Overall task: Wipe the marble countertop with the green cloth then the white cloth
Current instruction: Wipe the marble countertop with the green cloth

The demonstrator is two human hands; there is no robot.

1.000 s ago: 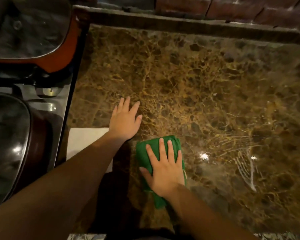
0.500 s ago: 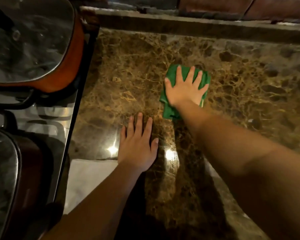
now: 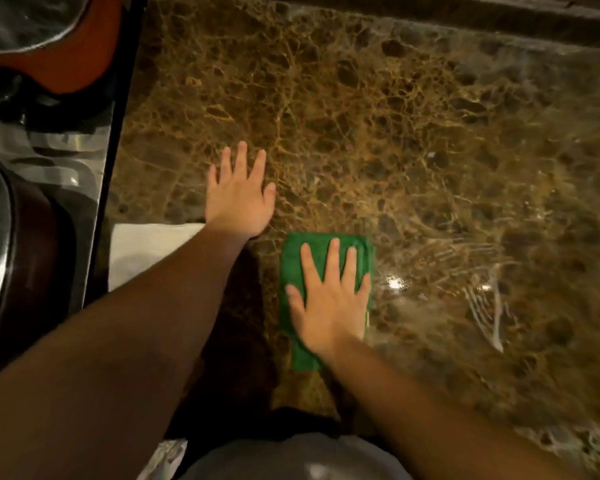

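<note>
Left hand [image 3: 239, 199] flat, palm down, fingers spread — arm extended forward. Right hand [image 3: 329, 299] flat too, fingers splayed, palm pressing down — forearm angled in from lower right.

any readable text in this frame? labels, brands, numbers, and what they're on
None. No word, number or logo shows anywhere in the head view.
green cloth under the right hand: plain, no tag visible.
white cloth beside the left hand: plain.
marble countertop: only veining and wet streaks.
orange pot and stovetop at the left: glare only, no markings legible.
</note>
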